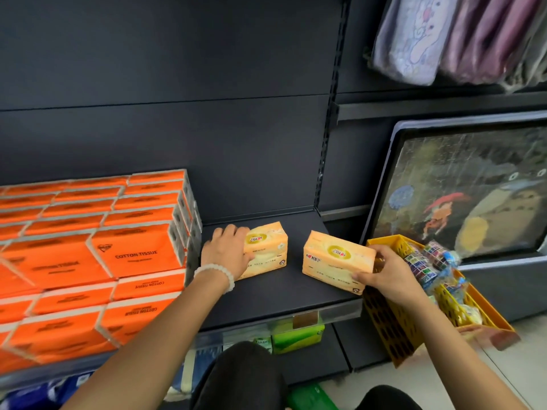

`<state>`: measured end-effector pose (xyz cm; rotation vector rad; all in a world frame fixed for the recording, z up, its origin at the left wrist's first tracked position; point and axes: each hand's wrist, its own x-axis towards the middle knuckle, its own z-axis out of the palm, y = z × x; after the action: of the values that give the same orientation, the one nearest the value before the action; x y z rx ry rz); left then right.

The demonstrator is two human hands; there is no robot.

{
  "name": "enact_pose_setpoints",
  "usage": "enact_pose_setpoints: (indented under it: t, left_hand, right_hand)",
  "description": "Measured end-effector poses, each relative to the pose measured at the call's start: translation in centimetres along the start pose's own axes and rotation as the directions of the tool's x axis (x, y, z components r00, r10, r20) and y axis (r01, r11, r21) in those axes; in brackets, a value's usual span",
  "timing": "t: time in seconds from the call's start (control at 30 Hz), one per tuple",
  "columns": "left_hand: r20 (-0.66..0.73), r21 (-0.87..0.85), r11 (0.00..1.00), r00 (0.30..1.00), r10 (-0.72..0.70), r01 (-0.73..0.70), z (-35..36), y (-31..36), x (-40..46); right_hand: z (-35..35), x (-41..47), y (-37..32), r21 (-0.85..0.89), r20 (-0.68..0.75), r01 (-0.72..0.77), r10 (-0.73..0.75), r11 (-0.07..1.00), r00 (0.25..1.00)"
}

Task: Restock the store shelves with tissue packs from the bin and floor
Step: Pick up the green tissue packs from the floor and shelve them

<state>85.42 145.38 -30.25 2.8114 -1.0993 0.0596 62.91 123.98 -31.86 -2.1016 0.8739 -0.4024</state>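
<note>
Two pale yellow-orange tissue packs lie on the dark shelf [266, 294]. My left hand [226, 251] grips the left end of the left pack [266, 250], which sits beside the stacked orange packs. My right hand [381, 270] holds the right end of the right pack [334, 261], thumb under its front corner, near the shelf's right edge. A white bead bracelet is on my left wrist.
Stacked orange "cotton tissue" packs [88, 261] fill the shelf's left side. A yellow perforated basket [393, 324] of small wrapped goods stands on the floor at right. A framed picture [461, 190] leans behind it. Green packs [296, 335] lie on the lower shelf.
</note>
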Motion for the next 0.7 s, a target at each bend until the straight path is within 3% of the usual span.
enact_pose_setpoints:
  t: [0.1, 0.27, 0.37, 0.7]
  left_hand:
    - [0.004, -0.084, 0.995, 0.998, -0.06, 0.06, 0.2, -0.9, 2.0]
    - [0.008, -0.082, 0.973, 0.976, -0.216, 0.216, 0.1, -1.7, 5.7]
    - [0.053, -0.196, 0.923, 0.944, -0.326, 0.33, 0.3, -1.9, 7.8]
    - [-0.128, -0.309, 0.932, 0.963, -0.237, 0.188, 1.3, -3.2, 10.3]
  right_hand:
    - [0.7, 1.3, -0.7, -0.002, 0.024, 0.024, -0.024, 1.0, 0.999]
    - [3.1, 4.4, -1.3, 0.068, 0.089, 0.027, -0.033, 0.997, 0.995]
    - [4.3, 6.4, -1.7, 0.111, 0.126, 0.035, -0.049, 0.993, 0.991]
    - [8.2, 10.4, -3.4, 0.215, 0.134, 0.044, -0.074, 0.976, 0.988]
